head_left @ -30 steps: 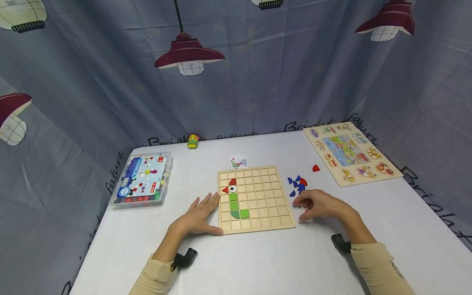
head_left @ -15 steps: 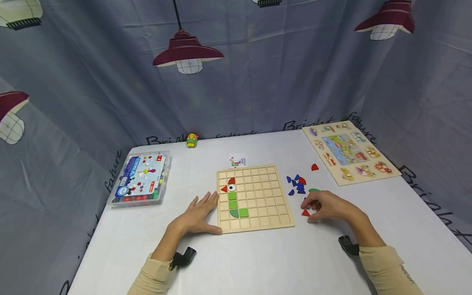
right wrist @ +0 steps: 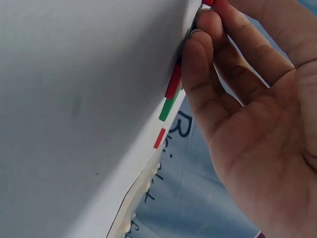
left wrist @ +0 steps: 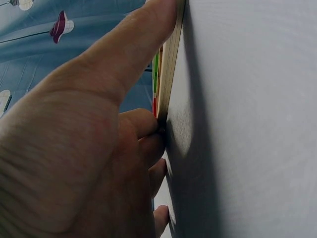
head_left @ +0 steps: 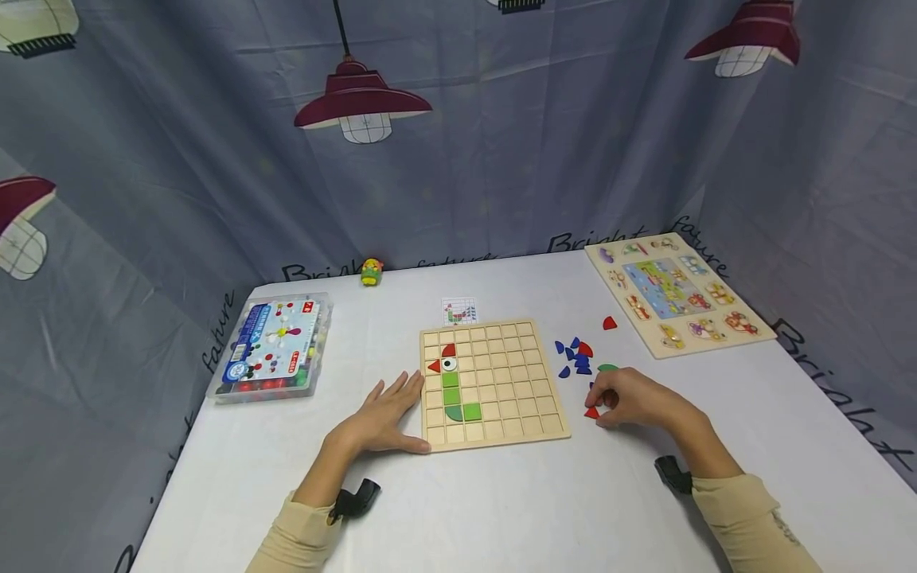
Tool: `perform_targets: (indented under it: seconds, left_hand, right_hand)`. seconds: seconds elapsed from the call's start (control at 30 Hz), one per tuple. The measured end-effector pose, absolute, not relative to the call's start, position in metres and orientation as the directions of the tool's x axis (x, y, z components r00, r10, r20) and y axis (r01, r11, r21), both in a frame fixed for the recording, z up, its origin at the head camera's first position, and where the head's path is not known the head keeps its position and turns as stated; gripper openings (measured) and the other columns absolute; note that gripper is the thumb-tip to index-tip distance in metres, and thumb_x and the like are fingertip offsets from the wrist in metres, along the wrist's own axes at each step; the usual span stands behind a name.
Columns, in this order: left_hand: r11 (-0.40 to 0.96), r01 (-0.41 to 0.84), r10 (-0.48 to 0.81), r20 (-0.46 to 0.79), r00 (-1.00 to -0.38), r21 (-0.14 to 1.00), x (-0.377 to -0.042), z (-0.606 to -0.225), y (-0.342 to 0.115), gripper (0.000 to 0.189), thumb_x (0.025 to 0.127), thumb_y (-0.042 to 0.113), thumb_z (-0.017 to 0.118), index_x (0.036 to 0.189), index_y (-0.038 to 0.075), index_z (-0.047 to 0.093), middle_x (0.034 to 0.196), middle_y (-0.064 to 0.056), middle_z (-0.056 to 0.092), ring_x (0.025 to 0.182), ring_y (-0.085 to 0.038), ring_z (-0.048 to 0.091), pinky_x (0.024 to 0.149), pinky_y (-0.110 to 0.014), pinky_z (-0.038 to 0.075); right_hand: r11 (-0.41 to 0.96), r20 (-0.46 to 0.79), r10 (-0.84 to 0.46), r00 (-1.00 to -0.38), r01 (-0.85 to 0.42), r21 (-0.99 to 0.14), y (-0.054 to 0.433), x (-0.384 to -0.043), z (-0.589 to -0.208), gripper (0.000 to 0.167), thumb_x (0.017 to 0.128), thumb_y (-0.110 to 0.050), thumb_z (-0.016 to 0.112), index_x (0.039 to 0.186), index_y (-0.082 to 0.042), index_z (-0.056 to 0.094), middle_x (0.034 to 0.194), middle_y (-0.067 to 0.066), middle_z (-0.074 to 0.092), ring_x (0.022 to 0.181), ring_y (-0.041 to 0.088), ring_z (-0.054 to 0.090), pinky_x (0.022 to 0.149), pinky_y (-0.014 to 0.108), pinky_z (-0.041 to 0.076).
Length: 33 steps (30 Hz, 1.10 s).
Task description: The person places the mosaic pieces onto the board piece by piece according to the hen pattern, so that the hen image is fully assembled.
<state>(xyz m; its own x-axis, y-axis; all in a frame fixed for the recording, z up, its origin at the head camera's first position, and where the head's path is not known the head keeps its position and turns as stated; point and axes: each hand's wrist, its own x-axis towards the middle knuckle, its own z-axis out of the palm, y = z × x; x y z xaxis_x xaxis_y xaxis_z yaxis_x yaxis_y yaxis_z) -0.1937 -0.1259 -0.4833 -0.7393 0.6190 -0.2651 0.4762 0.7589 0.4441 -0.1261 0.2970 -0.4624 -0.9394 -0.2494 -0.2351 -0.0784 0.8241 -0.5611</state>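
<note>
My left hand (head_left: 383, 418) lies with spread fingers along the left side of the wooden grid board (head_left: 509, 390), its thumb against the near left corner. In the left wrist view the thumb (left wrist: 133, 44) touches the board's edge (left wrist: 171, 64). Red, green and white-and-black pieces form a shape in the board's left columns, among them a green square (head_left: 472, 411). To the board's right, my right hand (head_left: 634, 398) pinches a red triangle piece (head_left: 591, 413) at the table, with curled fingers. A red piece (right wrist: 208, 2) shows at its fingertips in the right wrist view.
Several blue pieces (head_left: 582, 362), a red piece (head_left: 585, 349) and a partly hidden green piece (head_left: 607, 368) lie beyond the right hand. A picture card (head_left: 459, 311), clear plastic case (head_left: 272, 346), toy figure (head_left: 371, 272) and peg puzzle (head_left: 673, 294) stand around.
My right hand moved right, away from the board's edge, and its fingers drew in on the red triangle piece, which is now partly covered. The left hand stays in place.
</note>
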Motion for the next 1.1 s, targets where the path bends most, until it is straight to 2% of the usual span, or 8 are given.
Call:
perform_targets:
  seconds: [0.23,0.5,0.9,1.1]
  left_hand:
    - [0.756,0.482,0.624,-0.264,-0.736,0.443,-0.194,-0.482,-0.126,0.116,0.071,0.06,0.077,0.157,0.01,0.017,0.165,-0.004,0.014,0.154,-0.025,0.006,0.124,-0.053,0.001]
    - [0.752,0.485,0.628,-0.262,-0.733,0.446,-0.193,-0.482,-0.126,0.116,0.071,0.06,0.077,0.156,0.009,0.017,0.165,-0.005,0.014,0.154,-0.026,0.007,0.124,-0.054,0.001]
    - [0.759,0.476,0.621,-0.272,-0.735,0.444,-0.194,-0.483,-0.126,0.117,0.071,0.06,0.077,0.157,0.01,0.015,0.165,-0.005,0.014,0.154,-0.025,0.006,0.124,-0.053,0.001]
    - [0.761,0.47,0.616,-0.274,-0.738,0.447,-0.194,-0.483,-0.126,0.117,0.071,0.06,0.077,0.157,0.011,0.015,0.165,-0.004,0.014,0.154,-0.025,0.005,0.124,-0.052,0.0]
  right_hand:
    - [0.838,-0.251,-0.235,-0.939,-0.065,-0.543,0.295,-0.125,-0.46,0.021,0.067,-0.011,0.087,0.083,-0.017,0.074,0.079,-0.002,0.058,0.075,0.014,0.051,0.061,0.02,0.048]
    - [0.814,-0.257,-0.27,-0.928,-0.077,-0.576,0.298,-0.128,-0.459,0.021,0.069,-0.01,0.085,0.085,-0.018,0.073,0.078,-0.002,0.06,0.075,0.014,0.053,0.061,0.02,0.049]
    - [0.782,-0.236,-0.337,-0.912,-0.131,-0.609,0.287,-0.14,-0.457,0.02,0.07,-0.007,0.082,0.086,-0.013,0.072,0.074,-0.004,0.062,0.07,0.012,0.054,0.058,0.02,0.049]
    - [0.767,-0.218,-0.358,-0.908,-0.152,-0.624,0.275,-0.148,-0.449,0.019,0.071,-0.005,0.08,0.087,-0.011,0.072,0.076,-0.003,0.063,0.071,0.012,0.055,0.061,0.02,0.051]
